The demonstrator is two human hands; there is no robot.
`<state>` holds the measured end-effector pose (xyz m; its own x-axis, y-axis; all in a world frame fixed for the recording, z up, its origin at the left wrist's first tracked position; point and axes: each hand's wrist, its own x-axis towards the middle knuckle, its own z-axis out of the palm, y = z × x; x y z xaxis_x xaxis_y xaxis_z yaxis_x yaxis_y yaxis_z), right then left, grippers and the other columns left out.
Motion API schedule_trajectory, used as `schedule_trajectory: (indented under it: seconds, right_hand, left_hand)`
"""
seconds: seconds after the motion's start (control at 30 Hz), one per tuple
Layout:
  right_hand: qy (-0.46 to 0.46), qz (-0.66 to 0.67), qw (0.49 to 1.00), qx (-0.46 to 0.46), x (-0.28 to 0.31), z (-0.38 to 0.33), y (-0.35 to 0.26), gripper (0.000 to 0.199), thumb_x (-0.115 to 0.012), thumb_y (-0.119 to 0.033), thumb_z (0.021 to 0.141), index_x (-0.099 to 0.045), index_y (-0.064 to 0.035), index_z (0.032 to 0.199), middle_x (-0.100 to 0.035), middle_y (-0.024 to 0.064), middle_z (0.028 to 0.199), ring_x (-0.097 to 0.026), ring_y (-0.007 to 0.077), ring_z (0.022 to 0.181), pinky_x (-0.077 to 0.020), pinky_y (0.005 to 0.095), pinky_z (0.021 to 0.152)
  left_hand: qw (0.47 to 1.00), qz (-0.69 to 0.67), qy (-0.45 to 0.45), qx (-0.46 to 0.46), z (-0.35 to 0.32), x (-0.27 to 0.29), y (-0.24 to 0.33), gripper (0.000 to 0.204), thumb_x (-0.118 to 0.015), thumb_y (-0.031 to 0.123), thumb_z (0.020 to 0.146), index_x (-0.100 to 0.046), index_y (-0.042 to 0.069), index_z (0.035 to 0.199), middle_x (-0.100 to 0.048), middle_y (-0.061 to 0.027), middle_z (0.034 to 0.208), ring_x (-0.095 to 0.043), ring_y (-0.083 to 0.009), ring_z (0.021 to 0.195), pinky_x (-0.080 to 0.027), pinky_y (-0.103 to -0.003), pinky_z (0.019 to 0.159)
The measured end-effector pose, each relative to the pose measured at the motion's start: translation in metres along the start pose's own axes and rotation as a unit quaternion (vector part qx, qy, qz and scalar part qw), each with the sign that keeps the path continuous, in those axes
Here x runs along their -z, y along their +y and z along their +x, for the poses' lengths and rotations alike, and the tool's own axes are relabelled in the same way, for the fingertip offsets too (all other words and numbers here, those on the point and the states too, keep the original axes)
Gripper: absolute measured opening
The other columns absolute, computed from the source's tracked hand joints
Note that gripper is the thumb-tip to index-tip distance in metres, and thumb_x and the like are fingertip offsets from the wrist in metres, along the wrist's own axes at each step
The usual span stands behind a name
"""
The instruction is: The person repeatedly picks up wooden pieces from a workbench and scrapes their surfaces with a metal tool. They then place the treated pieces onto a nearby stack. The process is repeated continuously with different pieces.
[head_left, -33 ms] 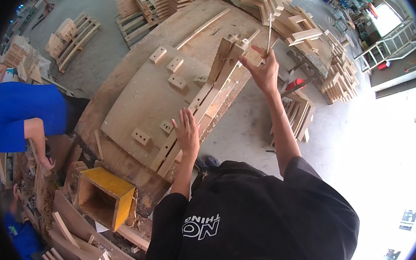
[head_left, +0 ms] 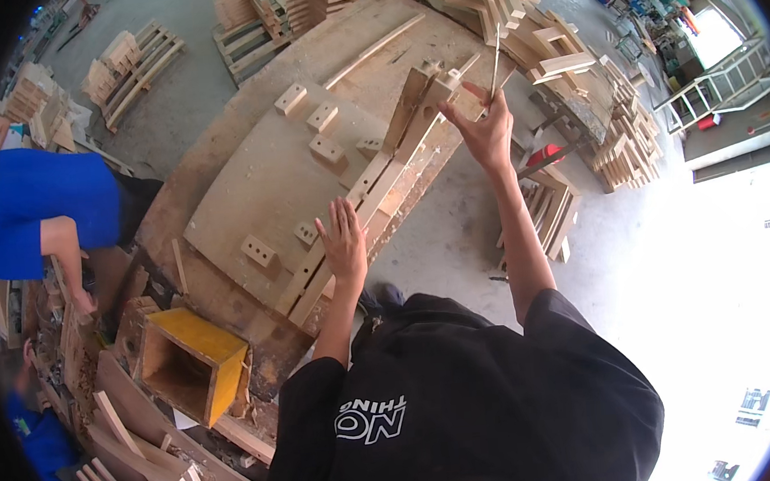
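My left hand lies flat with its fingers stretched out on the long, slotted wooden rails along the near edge of the board. My right hand is raised at the far end of the rails, with a thin, pale stick standing up from its grip. Its thumb and forefinger are spread beside an upright wooden piece set at the rails' end. Several drilled wooden blocks sit on the flat board to the left of the rails.
The board rests on a worn wooden table. A yellow box-shaped piece stands at its lower left corner. Stacked wooden frames and boards stand at the far right. A person in a blue shirt works on the left, another below.
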<state>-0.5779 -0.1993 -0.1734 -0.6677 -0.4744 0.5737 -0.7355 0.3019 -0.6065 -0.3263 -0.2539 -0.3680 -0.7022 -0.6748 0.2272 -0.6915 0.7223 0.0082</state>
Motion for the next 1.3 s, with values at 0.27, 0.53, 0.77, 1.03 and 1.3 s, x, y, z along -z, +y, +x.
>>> schedule_trajectory:
  seconds: [0.27,0.53,0.77,1.03,1.3]
  right_hand:
    - [0.096,0.037,0.994,-0.033,-0.047,-0.01,0.003,0.061,-0.089,-0.037,0.063,-0.049,0.0023,0.088,-0.054,0.0144,0.071,-0.056,0.0271,0.066,-0.0465,0.0364,0.063]
    - [0.115,0.04,0.992,-0.025,-0.061,-0.014,0.007,0.069,-0.09,-0.038,0.06,-0.05,0.003,0.097,-0.057,0.0181,0.095,-0.052,0.0337,0.091,-0.0405,0.0429,0.084]
    - [0.159,0.017,0.987,0.032,-0.065,-0.001,0.016,0.07,-0.089,-0.045,0.06,-0.057,0.0025,0.1,-0.058,0.0176,0.088,-0.057,0.0324,0.083,-0.0451,0.0429,0.074]
    - [0.168,-0.111,0.973,0.117,-0.054,-0.015,0.008,0.073,-0.09,-0.039,0.061,-0.057,0.0078,0.106,-0.064,0.0189,0.096,-0.061,0.0341,0.086,-0.049,0.0451,0.076]
    - [0.133,-0.052,0.988,0.058,-0.078,-0.024,0.029,0.075,-0.087,-0.046,0.063,-0.049,0.0053,0.103,-0.058,0.0168,0.09,-0.059,0.0373,0.082,-0.044,0.0509,0.077]
  left_hand:
    - [0.99,-0.064,0.027,0.124,-0.053,0.039,-0.031,0.086,-0.074,0.038,0.078,-0.032,0.004,0.144,-0.031,-0.0186,0.149,-0.028,-0.0342,0.14,-0.018,-0.062,0.111]
    - [0.831,-0.28,0.214,0.429,-0.16,0.005,-0.046,0.075,-0.073,0.029,0.083,-0.038,-0.009,0.137,-0.054,-0.0295,0.125,-0.056,-0.0397,0.113,-0.045,-0.04,0.093]
    - [0.779,-0.321,0.163,0.513,-0.163,-0.001,-0.036,0.074,-0.072,0.017,0.082,-0.034,-0.009,0.139,-0.052,-0.0305,0.128,-0.057,-0.0407,0.112,-0.044,-0.042,0.093]
    - [0.958,-0.042,0.12,0.258,-0.134,0.037,-0.024,0.06,-0.06,0.019,0.088,-0.038,-0.005,0.137,-0.04,-0.0256,0.141,-0.033,-0.0363,0.136,-0.026,-0.052,0.11]
    - [0.988,-0.031,0.016,0.148,-0.108,0.058,0.0,0.08,-0.066,0.029,0.076,-0.032,-0.005,0.141,-0.036,-0.0204,0.146,-0.034,-0.0329,0.136,-0.023,-0.053,0.111]
